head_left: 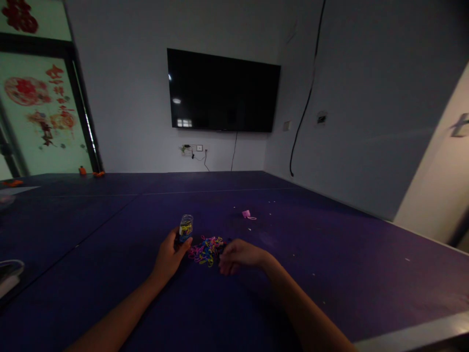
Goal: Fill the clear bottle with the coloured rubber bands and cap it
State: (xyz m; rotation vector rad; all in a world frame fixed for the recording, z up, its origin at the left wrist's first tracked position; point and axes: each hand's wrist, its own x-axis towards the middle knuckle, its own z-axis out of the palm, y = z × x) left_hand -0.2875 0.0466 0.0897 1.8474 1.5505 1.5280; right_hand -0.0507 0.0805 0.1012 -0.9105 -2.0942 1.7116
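Observation:
My left hand (171, 252) is wrapped round a small clear jar (186, 229), held slightly tilted above the dark blue surface. Yellow and blue loops show inside the jar, and its top is uncovered. Just right of it lies a loose pile of small coloured loops (207, 250), pink, yellow and blue; whether they are elastic bands or paper clips is hard to make out. At the pile's right edge is my right hand (238, 255), with fingers curled downward and close together. What those fingers hold, if anything, is hidden. Farther back lies a pink cap (246, 214) with a loop.
Tiny white scraps (270, 213) dot the purple-blue surface (330, 244). A whitish object (10, 283) sits at the far left edge. Small orange items (82, 170) stand at the back left. A black cable (302, 117) hangs down the wall right of the television (223, 93).

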